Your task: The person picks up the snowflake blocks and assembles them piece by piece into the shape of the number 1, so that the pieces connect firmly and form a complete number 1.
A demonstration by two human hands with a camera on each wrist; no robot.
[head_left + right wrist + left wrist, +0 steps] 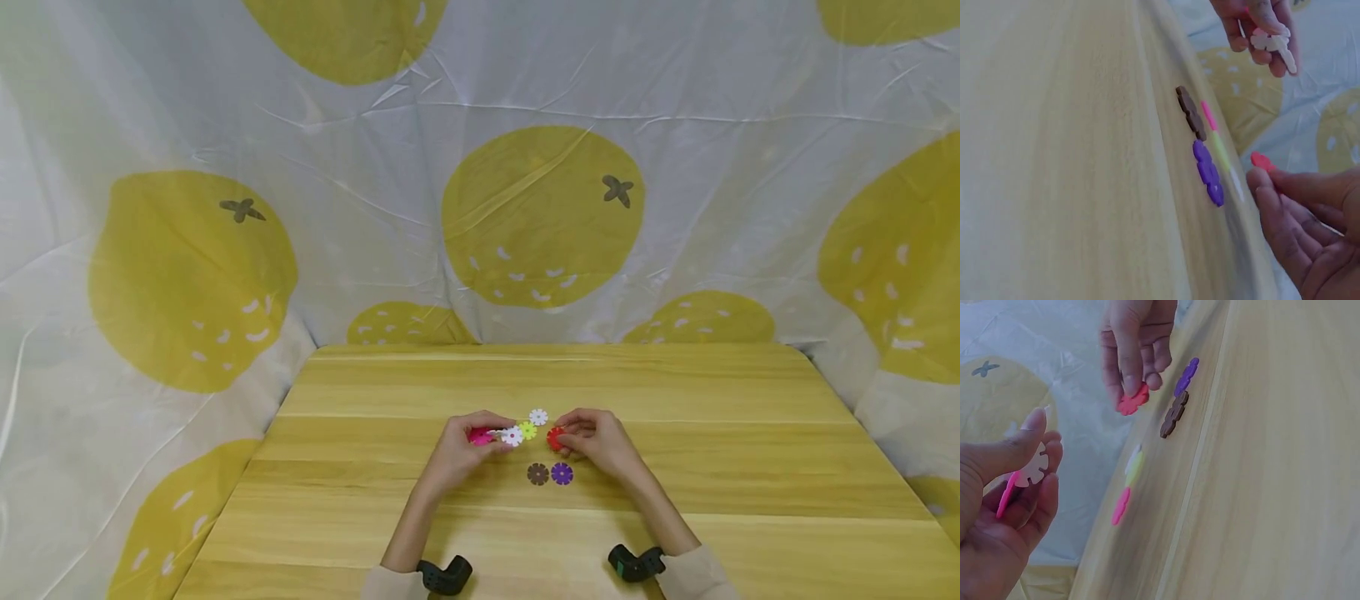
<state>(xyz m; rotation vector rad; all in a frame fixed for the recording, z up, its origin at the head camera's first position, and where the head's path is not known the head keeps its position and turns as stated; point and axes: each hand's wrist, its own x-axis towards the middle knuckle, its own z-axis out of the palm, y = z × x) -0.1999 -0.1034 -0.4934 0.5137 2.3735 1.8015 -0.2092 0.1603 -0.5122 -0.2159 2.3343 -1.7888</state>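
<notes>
My left hand (459, 450) pinches a small joined cluster of notched plastic discs, a pink disc (1007, 495) with white discs (1033, 467) fitted at an angle to it. A red notched disc (555, 438) sits between the thumb and fingers of my right hand (596, 437), a short way to the right of the cluster. Both hands are raised over the table. Beneath them lie a brown disc (537, 474) and a purple disc (562, 473) side by side. Farther back are a yellow-green disc (528, 430), a white disc (538, 417) and another pink disc (1121, 506).
The wooden table (337, 492) has pale striped grain. Behind and beside it hangs a white cloth (390, 208) printed with large yellow lemons. A black camera mount (446, 575) is worn on the left wrist and a similar mount (633, 563) on the right.
</notes>
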